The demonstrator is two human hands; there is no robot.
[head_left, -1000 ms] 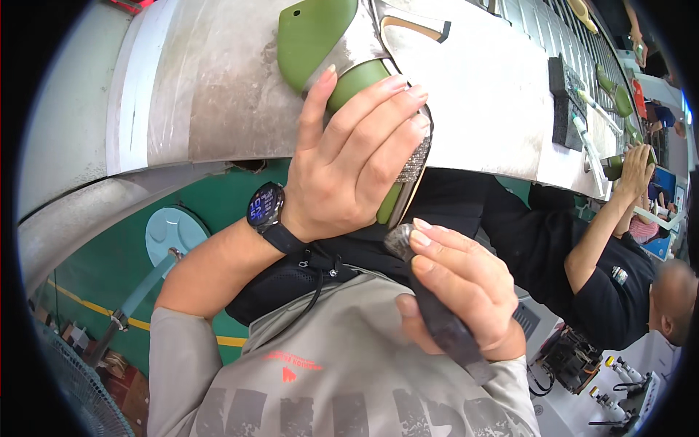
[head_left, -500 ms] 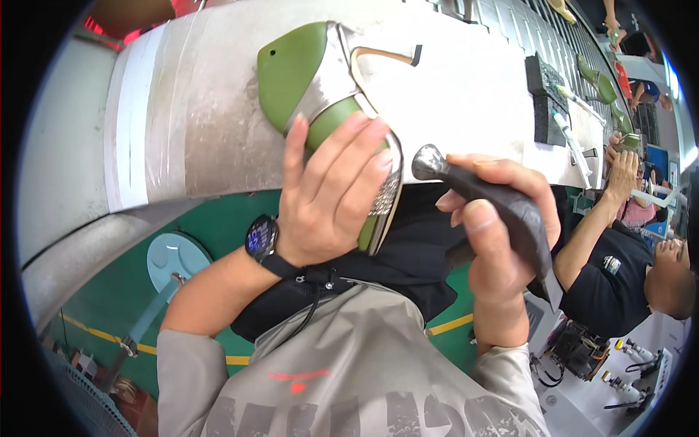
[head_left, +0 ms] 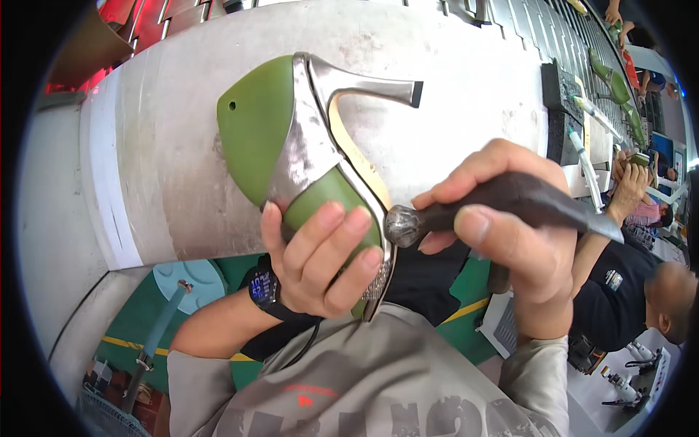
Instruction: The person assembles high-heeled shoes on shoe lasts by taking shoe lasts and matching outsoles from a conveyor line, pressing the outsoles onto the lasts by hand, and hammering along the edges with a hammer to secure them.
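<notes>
A high-heeled shoe (head_left: 309, 149) with a silver back strap and heel lies on its side, fitted over a green shoe last (head_left: 255, 127). My left hand (head_left: 313, 266) is closed round its front part, with the fingers across the green side and the glittery toe strap. In my right hand (head_left: 535, 251) is a dark cobbler's hammer (head_left: 510, 198), gripped close to its head. The hammer's round metal face meets the sole edge near the ball of the shoe. Its thin end points right, and most of the handle is hidden by my hand.
The shoe's heel end is over a pale, worn bench (head_left: 167, 167). Brush-like tools (head_left: 586, 164) lie by a black block (head_left: 559, 109) on the right. A co-worker in a dark shirt (head_left: 611, 288) sits at the right; a slatted conveyor (head_left: 528, 29) runs behind.
The shoe has shifted left and toward me, and its heel has turned more into view. My right hand has brought the hammer from beside the shoe to its sole edge.
</notes>
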